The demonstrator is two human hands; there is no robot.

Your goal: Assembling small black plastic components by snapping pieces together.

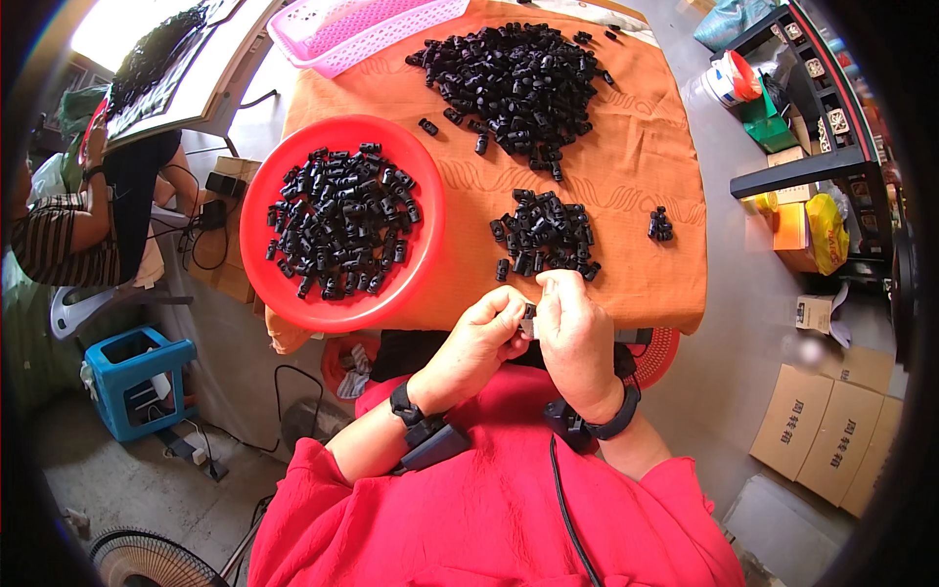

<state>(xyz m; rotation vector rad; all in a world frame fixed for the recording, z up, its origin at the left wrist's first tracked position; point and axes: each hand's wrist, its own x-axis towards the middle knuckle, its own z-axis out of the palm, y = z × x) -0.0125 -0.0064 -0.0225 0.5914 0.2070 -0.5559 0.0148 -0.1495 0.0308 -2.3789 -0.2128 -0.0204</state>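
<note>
My left hand (486, 331) is closed in a pinch on a small black plastic piece (529, 315) at the table's front edge. It looks like a cord lock, with a pale patch at its lower side. Right against it, my right hand (575, 338) is closed too, thumb and forefinger pressed together; its fingers hide whatever is in them. Just beyond my fingertips lies a small heap of black cord locks (544, 230). A red round basin (430, 249) to the left holds many similar pieces. At the far side is a larger heap (514, 88).
An orange cloth (626, 166) covers the table. A tiny cluster of black pieces (660, 225) lies at right, a pink basket (377, 34) at the far left. A blue stool (137, 382) and a seated person (73, 220) are left; cardboard boxes (822, 430) and a shelf (812, 171) right.
</note>
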